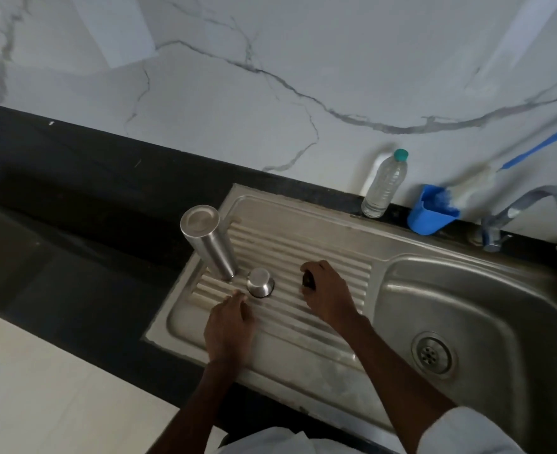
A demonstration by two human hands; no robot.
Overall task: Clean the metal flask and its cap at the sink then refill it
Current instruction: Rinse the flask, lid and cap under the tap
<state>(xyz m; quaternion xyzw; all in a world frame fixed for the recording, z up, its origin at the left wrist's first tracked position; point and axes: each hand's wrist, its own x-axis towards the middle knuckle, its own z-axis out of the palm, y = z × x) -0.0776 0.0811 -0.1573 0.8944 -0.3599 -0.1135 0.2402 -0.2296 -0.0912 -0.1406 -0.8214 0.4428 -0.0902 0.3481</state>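
While the metal flask (209,241) stands inverted on the ribbed drainboard (303,257) of the steel sink (467,306), its base facing up, the metal cap (260,282) sits just beside it at about four o'clock of the flask's mouth. The left hand (229,329) lies at seven o'clock of the cap, palm down, fingers relaxed and reaching toward the cap's rim; whether they touch it I cannot tell. The right hand (327,294) rests at three o'clock of the cap, fingers curled round a small dark object (308,279). Both forearms stretch in from the near edge. The flask is a smooth brushed cylinder; the cap is round and shiny. The basin holds a round perforated drain (431,354).
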